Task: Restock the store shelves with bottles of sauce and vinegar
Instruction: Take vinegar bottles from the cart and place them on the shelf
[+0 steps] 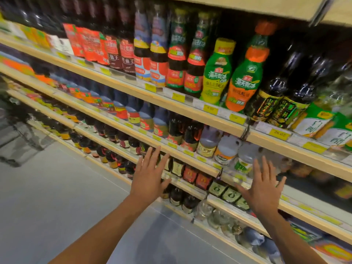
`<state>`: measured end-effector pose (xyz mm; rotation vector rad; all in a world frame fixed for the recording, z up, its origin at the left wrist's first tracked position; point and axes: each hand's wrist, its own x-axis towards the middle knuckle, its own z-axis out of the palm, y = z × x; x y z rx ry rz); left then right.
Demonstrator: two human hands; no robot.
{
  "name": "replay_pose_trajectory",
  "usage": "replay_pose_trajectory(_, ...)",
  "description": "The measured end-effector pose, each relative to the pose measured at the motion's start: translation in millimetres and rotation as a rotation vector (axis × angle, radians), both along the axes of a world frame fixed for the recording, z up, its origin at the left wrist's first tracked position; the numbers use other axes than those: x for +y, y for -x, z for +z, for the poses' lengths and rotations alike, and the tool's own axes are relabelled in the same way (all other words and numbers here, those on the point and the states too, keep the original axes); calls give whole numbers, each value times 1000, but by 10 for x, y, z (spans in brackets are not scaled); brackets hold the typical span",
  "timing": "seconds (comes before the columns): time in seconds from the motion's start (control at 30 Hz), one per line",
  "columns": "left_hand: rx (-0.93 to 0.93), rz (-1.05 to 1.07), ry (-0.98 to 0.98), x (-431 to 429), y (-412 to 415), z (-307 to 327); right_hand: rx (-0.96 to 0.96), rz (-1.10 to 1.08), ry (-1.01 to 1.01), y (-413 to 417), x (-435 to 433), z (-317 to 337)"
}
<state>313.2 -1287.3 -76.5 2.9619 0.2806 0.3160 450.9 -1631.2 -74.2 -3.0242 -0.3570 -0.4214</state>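
Lining the grey-floored aisle (57, 197), stocked shelves (190, 109) face spread, empty left hand (148, 176) and right hand (263, 189).

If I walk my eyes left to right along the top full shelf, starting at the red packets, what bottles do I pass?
Red packets → blue-labelled dark bottles → green-capped bottles with red labels → yellow-capped green bottle → orange-capped green bottle → dark bottles with black labels → white-and-green labelled bottles.

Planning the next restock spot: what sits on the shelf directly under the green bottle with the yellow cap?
Under the green bottle with the yellow cap, the next shelf holds a dark jug and a white-capped jug. What stands behind them is hidden in shadow. Both the left hand and right hand are empty.
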Motion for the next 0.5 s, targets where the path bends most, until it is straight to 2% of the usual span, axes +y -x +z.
replay_pose_trajectory(0.2,-9,118,9,1119,865,33,-17,217,55,472,1496,61)
replay_pose_trajectory(0.33,-4,246,13,1764,1432,126,43,390,-8,881,2593,196)
replay_pose_trajectory(0.43,-53,329,101,2172,1839,180,126,571,-131,1183,3350,345)
replay_pose_trajectory(0.5,-117,390,234,2426,2077,242,246,678,-316,1368,3847,464)
